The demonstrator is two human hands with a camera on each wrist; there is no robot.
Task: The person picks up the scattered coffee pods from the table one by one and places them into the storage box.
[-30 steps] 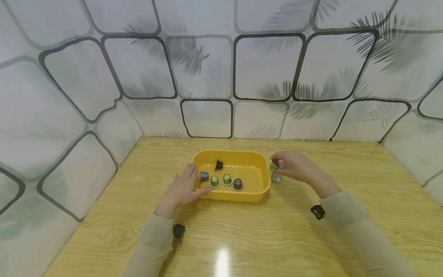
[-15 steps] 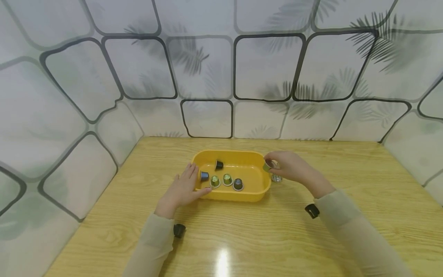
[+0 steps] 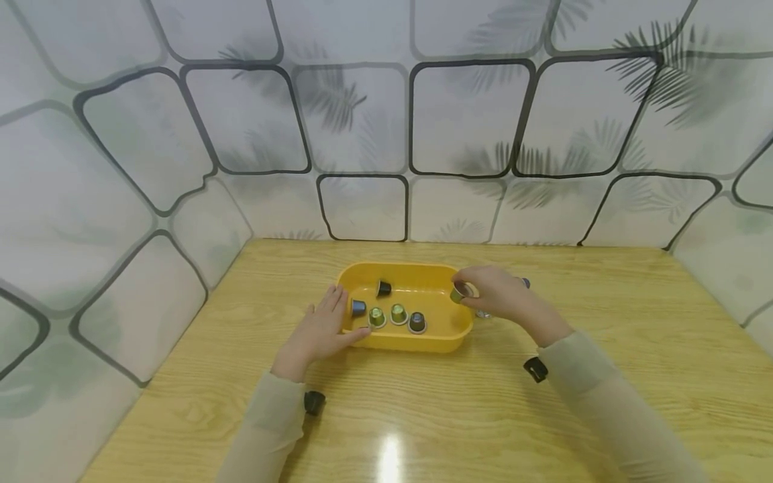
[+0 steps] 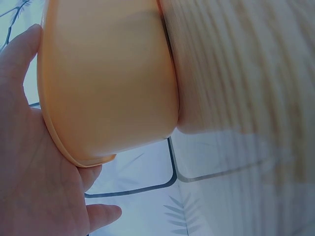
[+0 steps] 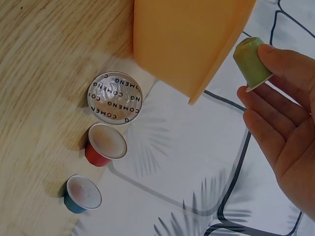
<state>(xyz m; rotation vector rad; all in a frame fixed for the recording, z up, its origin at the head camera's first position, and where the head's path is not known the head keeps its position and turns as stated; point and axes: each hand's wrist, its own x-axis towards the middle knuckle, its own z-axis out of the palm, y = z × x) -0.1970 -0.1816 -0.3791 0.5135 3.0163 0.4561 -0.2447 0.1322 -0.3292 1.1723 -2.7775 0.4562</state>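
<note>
**Over the tub's right rim: capsule held by fingertips only**

Near the table's (image 3: 543,429) far edge, the right hand (image 3: 498,295) pinches a small green coffee capsule (image 5: 252,63) above the yellow plastic tub (image 3: 443,339). The left hand (image 3: 320,329) lies flat against the tub's left wall. Risk, as judged: a light pinch could slip, dropping the capsule outside the rim among the loose capsules (image 5: 106,143).
</note>
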